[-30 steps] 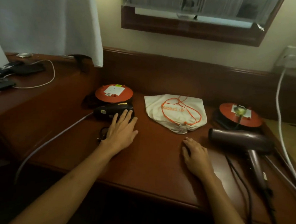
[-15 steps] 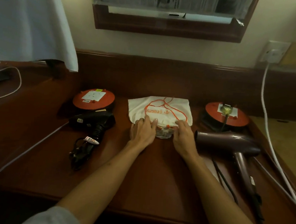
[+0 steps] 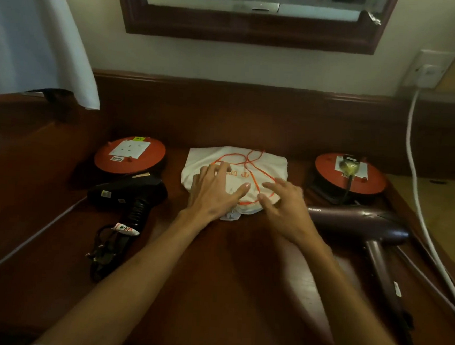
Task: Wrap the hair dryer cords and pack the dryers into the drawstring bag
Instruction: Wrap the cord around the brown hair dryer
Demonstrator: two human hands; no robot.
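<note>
Fingers spread on one white drawstring bag (image 3: 270, 166) — left hand (image 3: 214, 193) flat on it, right hand (image 3: 286, 206) loosely spread, touching its orange cord.
Bag mid-bench (image 3: 228, 266), between two hair dryers — black (image 3: 128, 193) left, purple (image 3: 357, 222) right; two orange cord reels (image 3: 129, 156) behind.
</note>
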